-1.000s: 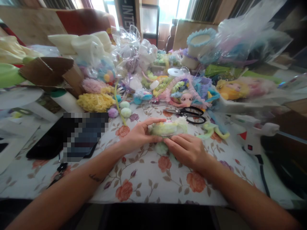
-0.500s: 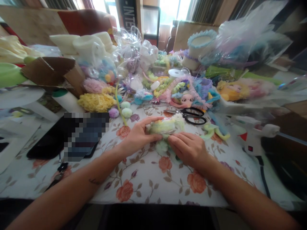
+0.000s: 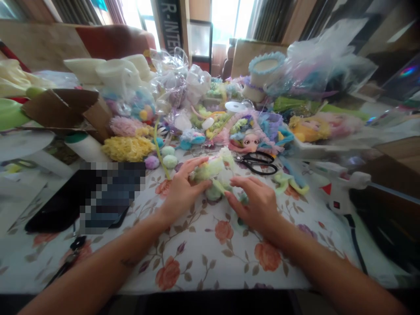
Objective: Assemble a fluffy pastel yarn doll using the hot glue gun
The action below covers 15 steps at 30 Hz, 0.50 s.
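Note:
My left hand is closed around a soft, pale yellow-green fabric piece, its thumb along the near side and its fingers over the far side. The piece has a ruffled, whitish top, and its exact kind is unclear. A narrow yellow-green strip sticks out from it toward my right hand. There the thumb and forefinger are apart, with the thumb tip beside the strip's end; whether they touch cannot be told. Under the piece sits a pale green fuzzy ball. Black-handled scissors lie just beyond my right hand.
A glue gun stands at the right, near a pale green and blue ribbon. Two phones lie at the left. Behind are fuzzy balls, yellow yarn, a doll head and a cardboard box.
My right hand has drawn back slightly from the fabric piece and its thumb and forefinger have parted. The strip now shows between the hands. The left hand keeps its grip while the view has tilted up.

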### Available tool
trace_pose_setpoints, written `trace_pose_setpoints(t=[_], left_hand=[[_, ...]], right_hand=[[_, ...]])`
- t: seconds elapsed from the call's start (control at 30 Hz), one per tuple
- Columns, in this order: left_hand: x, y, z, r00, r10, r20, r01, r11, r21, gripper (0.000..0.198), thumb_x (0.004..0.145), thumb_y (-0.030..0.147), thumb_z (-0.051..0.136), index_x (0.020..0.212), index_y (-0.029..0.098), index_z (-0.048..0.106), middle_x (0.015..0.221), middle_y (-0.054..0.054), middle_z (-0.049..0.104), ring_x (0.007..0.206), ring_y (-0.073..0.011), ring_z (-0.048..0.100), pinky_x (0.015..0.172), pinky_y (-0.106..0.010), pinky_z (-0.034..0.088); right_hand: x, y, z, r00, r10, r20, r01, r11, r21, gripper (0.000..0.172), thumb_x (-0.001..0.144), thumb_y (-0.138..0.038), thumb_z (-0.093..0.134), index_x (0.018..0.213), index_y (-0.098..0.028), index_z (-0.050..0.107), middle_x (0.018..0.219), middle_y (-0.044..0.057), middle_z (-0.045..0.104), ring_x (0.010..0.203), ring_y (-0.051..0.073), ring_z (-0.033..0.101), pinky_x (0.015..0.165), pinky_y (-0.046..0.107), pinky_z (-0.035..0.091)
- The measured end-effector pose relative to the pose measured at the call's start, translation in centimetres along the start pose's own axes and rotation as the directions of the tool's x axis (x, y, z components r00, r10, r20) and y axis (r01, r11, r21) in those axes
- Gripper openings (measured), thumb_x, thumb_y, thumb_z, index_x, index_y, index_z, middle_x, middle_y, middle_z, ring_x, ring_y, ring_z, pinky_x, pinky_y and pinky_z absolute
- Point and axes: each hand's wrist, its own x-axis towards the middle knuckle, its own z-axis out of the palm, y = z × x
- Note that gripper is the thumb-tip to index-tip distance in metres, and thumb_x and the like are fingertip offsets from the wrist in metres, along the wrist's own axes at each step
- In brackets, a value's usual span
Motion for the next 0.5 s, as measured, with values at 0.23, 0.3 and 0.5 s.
trace_pose_setpoints(t=[0.23, 0.3, 0.5], left_hand=[[-0.4, 0.2, 0.6, 0.999, 0.032, -0.001, -0.032, 0.995, 0.093, 0.048, 0.081, 0.022, 0.073, 0.128, 0.027, 0.064, 0.140, -0.007, 0.060, 0.132, -0.0249, 0.055, 0.113, -0.041, 0.043], [-0.5, 0.1, 0.7, 0.999, 0.033, 0.003, -0.034, 0.995, 0.098, 0.048, 0.081, 0.021, 0.072, 0.127, 0.027, 0.064, 0.140, -0.006, 0.060, 0.132, -0.0245, 0.054, 0.113, -0.041, 0.043], [-0.5, 0.2, 0.8, 0.998, 0.062, 0.003, -0.062, 0.994, 0.089, 0.048, 0.081, 0.017, 0.070, 0.127, 0.024, 0.064, 0.138, -0.008, 0.060, 0.134, -0.0247, 0.053, 0.114, -0.040, 0.042]], right_hand=[[0.7, -1.0, 1.0, 0.981, 0.191, 0.031, -0.193, 0.979, 0.069, 0.019, 0.094, -0.033, 0.061, 0.089, -0.017, 0.071, 0.079, 0.006, 0.070, 0.078, 0.021, 0.062, 0.073, 0.035, 0.051], [0.7, -1.2, 1.2, 0.983, 0.180, 0.030, -0.181, 0.982, 0.049, 0.018, 0.093, -0.032, 0.062, 0.086, -0.017, 0.071, 0.077, 0.006, 0.070, 0.076, 0.021, 0.060, 0.071, 0.034, 0.050], [0.7, -1.2, 2.0, 0.973, 0.215, 0.085, -0.218, 0.976, 0.029, 0.018, 0.092, -0.030, 0.064, 0.079, -0.018, 0.069, 0.072, 0.003, 0.067, 0.071, 0.018, 0.058, 0.066, 0.031, 0.045]])
